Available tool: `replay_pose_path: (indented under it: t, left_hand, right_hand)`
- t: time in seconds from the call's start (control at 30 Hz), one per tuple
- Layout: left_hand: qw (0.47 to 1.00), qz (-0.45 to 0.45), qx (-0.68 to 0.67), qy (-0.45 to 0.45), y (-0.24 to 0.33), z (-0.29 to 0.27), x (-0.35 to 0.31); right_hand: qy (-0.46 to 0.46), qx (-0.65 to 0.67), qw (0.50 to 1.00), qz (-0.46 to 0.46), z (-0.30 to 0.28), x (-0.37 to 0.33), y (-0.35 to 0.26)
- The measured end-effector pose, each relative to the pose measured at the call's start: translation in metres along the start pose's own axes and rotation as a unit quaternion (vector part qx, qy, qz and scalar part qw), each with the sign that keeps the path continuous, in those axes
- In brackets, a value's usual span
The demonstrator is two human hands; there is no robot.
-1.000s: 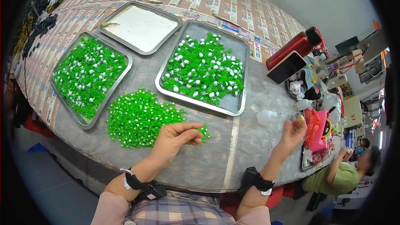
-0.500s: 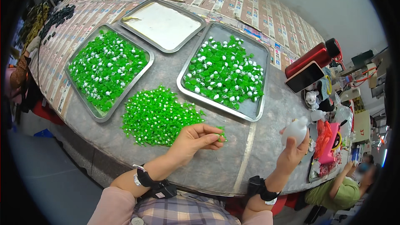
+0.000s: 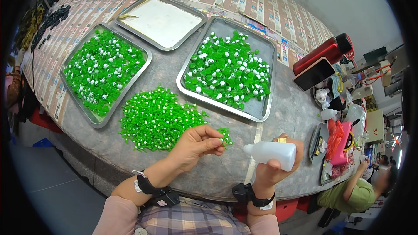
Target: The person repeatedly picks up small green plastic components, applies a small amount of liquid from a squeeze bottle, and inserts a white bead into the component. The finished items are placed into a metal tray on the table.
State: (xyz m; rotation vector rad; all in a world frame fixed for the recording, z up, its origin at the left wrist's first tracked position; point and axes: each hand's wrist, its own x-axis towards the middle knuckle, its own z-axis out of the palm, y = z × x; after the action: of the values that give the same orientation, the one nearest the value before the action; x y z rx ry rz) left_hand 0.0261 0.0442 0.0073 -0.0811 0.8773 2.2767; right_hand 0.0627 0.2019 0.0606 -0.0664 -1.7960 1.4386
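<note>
My left hand (image 3: 195,145) is closed in a pinch on a small green-and-white plastic piece (image 3: 223,142), mostly covered by the fingertips. A translucent white squeeze bottle (image 3: 273,154) lies tilted on its side in my right hand (image 3: 278,170), whose fingers wrap round it. Its thin nozzle points left at the pinched piece; whether they touch I cannot tell. Just behind my left fingertips lies a small cluster of green pieces (image 3: 226,134). A larger pile of small green pieces with white dots (image 3: 159,119) spreads on the table to the left of that hand.
Green-and-white pieces fill a left metal tray (image 3: 130,88) and a right metal tray (image 3: 217,105). Behind them sits a white-lined tray (image 3: 163,22). At the right stand a red flask (image 3: 320,55), a phone (image 3: 314,73) and a pink holder (image 3: 342,142). A person in green (image 3: 348,195) sits beyond.
My right hand has brought the squeeze bottle left and tipped it from upright to nearly level, nozzle toward my left hand. The left hand has shifted slightly left, still pinching.
</note>
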Motion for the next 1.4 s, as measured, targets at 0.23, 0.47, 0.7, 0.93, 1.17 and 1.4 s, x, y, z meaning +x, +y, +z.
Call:
replay_pose_path:
  t: [0.23,0.47,0.7,0.93,1.17,1.4]
  left_hand:
    - [1.0,0.0,0.002,-0.002,0.0,0.001,0.0]
    - [1.0,-0.002,0.001,-0.013,0.001,0.001,-0.001]
    - [1.0,-0.009,0.011,-0.014,0.002,0.001,-0.001]
    - [1.0,-0.014,0.014,-0.013,0.002,0.001,-0.001]
    - [0.978,0.138,0.152,0.031,-0.002,0.005,-0.002]
    - [0.97,0.17,0.169,0.027,-0.002,0.006,-0.002]
  right_hand:
    - [-0.004,0.018,0.999,-0.032,0.003,-0.002,0.003]
    - [-0.05,-0.012,0.998,-0.048,0.001,-0.002,0.006]
    - [-0.006,-0.074,0.997,0.002,-0.001,0.001,0.0]
    - [0.013,-0.07,0.997,-0.036,0.002,0.001,0.006]
    - [0.007,-0.078,0.997,0.017,-0.005,0.001,-0.001]
    - [0.0,-0.012,1.0,-0.015,-0.005,-0.001,0.008]
